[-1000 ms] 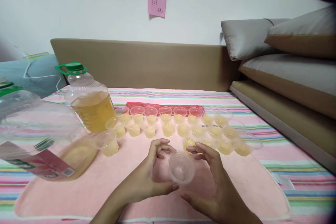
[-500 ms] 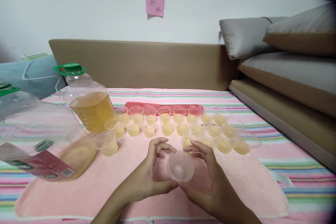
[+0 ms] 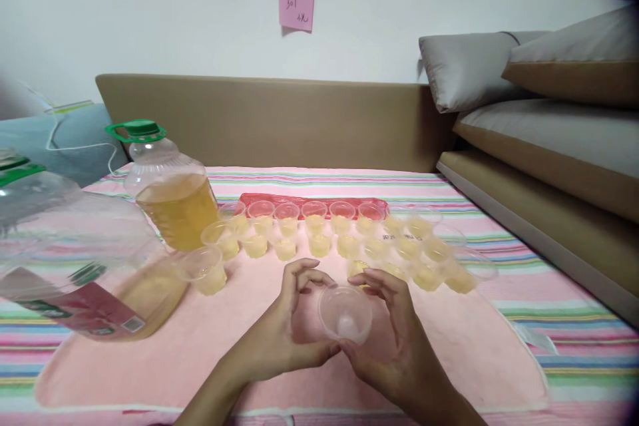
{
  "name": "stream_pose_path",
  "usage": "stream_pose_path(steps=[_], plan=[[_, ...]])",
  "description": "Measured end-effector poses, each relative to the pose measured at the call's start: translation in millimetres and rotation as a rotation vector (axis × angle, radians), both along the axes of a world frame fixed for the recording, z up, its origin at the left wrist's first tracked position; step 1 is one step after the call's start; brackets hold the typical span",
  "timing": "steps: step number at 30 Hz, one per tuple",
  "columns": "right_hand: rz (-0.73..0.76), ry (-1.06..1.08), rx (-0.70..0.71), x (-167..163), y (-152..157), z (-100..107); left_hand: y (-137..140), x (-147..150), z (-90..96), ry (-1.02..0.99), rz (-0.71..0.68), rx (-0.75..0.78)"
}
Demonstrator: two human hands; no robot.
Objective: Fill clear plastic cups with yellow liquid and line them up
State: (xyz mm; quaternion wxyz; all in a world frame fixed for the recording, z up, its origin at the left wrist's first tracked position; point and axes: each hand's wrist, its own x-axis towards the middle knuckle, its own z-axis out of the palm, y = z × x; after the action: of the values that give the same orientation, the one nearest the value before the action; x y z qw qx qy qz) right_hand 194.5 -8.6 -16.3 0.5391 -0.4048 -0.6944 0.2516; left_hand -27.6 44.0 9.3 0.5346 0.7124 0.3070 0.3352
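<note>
A clear plastic cup point(image 3: 345, 313) with nothing visible inside is held between my two hands, above the pink mat point(image 3: 210, 359). My left hand point(image 3: 294, 329) curves round its left side, thumb at the lower rim. On the right side my right hand point(image 3: 389, 333) grips it, thumb tip close to the other thumb. Beyond the hands, several similar cups point(image 3: 319, 244) holding pale yellow liquid stand in rows. One more filled cup point(image 3: 204, 271) is nearer, to the left. The fingers partly hide a cup behind them.
At left, two big jugs with green caps hold yellow liquid: a nearer labelled jug point(image 3: 100, 279) and a farther jug point(image 3: 174, 193). A red plastic strip point(image 3: 319, 203) lies behind the cups. Grey cushions point(image 3: 554, 126) are stacked right. A brown headboard point(image 3: 269, 120) stands at the back.
The held cup has tipped a little, so its round mouth faces me more. Both hands stay in nearly the same place around it.
</note>
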Motion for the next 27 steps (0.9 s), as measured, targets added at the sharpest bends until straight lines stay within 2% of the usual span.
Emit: stream_pose_path(steps=[4, 8, 16, 19, 22, 27], plan=[[0.003, 0.068, -0.060, -7, -1, -2, 0, -3, 0.9, 0.018, 0.029, 0.085], [-0.014, 0.074, -0.082, -9, -2, -7, 1, -5, -4.6, 0.021, 0.019, 0.049], [-0.031, 0.087, -0.047, -6, 1, -17, 4, -3, -3.2, 0.084, 0.003, 0.008], [-0.032, 0.087, 0.006, -6, 3, -16, 3, -3, -3.9, 0.104, 0.001, -0.001], [-0.036, 0.159, 0.088, -4, 5, 1, 2, -4, -4.7, 0.139, 0.019, -0.002], [-0.118, 0.373, 0.244, 19, 4, 51, 4, -9, -1.9, 0.165, -0.007, 0.028]])
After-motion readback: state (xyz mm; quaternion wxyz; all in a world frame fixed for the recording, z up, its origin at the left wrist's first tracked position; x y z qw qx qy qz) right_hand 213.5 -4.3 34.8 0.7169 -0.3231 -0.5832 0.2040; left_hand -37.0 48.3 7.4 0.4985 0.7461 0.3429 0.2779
